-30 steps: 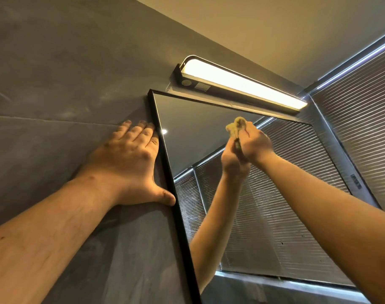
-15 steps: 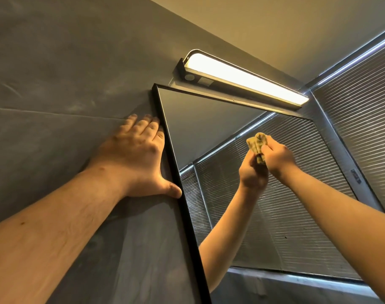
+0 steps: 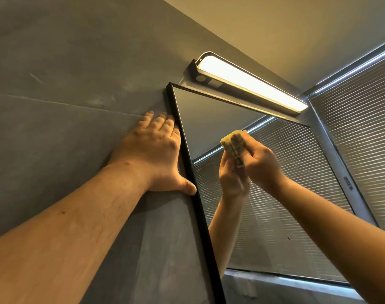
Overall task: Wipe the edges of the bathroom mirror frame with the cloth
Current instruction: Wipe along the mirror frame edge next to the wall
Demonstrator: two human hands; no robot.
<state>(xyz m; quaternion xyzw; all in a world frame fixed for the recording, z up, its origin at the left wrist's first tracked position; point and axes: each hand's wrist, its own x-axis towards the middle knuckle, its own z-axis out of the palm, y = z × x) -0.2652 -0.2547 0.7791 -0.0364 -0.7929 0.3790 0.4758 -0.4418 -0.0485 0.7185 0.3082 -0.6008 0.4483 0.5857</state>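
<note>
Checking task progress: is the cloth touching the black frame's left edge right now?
No: the cloth, gripped in the right hand, sits against the mirror glass, well apart from the black frame.

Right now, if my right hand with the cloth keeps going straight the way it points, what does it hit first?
Probably the mirror glass: the right hand holds the yellow cloth right at its own reflection. Depth is unclear, so contact may already exist.

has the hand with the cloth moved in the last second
Yes. The right hand with the cloth has slid down the mirror glass, away from the light bar.
</note>
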